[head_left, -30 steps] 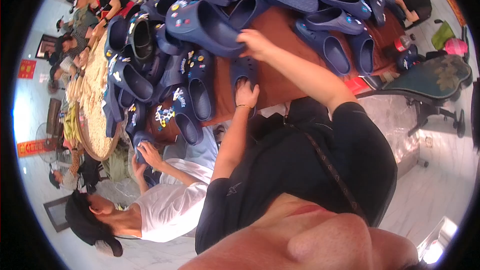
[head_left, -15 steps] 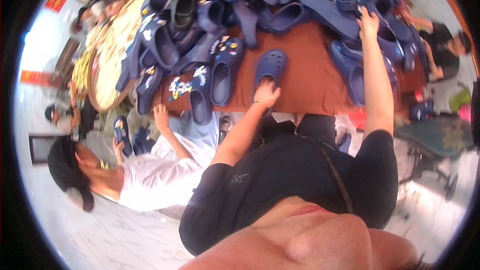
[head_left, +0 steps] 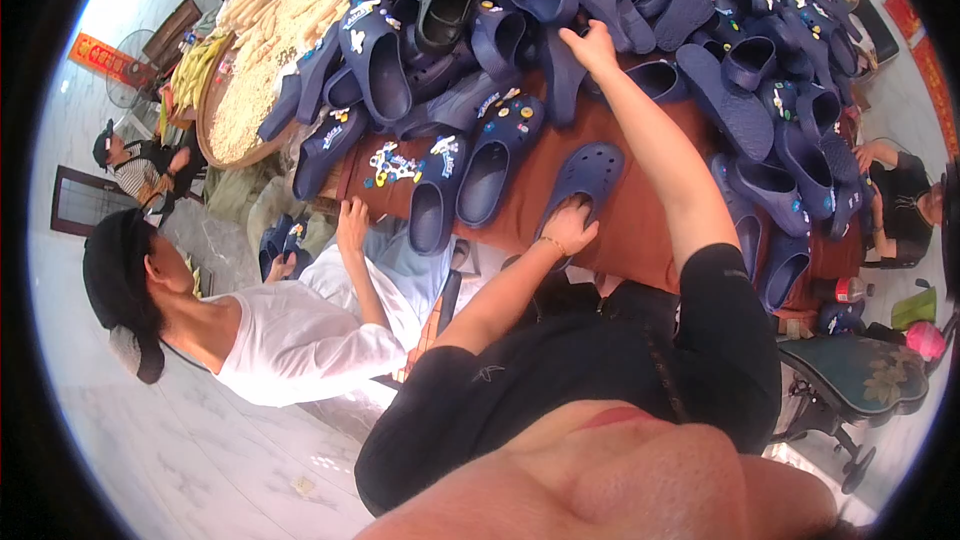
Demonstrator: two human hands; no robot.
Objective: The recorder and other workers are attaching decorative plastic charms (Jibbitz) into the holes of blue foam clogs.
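A plain navy clog (head_left: 590, 175) with vent holes lies on the brown cloth, its toe pointing away from me. My left hand (head_left: 572, 226) grips it at the opening, with the fingers partly hidden inside the shoe. Farther out, my right hand (head_left: 592, 47) reaches over the pile's front edge, thumb stretched to the left and apart from the other fingers. Nearest to it is a navy clog (head_left: 562, 80) lying tilted in the pile; whether they touch I cannot tell. A navy clog with colourful charms (head_left: 500, 155) stands left of the plain one.
Heaped navy clogs (head_left: 730, 60) cover the table's far side, with a black clog (head_left: 447, 8) among them. Loose charms (head_left: 393, 166) lie on the brown cloth (head_left: 640, 230). A person in white (head_left: 290, 330) sits at my left, near a round tray (head_left: 235, 110). An office chair (head_left: 850, 375) stands right.
My right hand has moved left across the pile, away from the sole-up clog. My left hand stays at the plain clog. The whole view has shifted.
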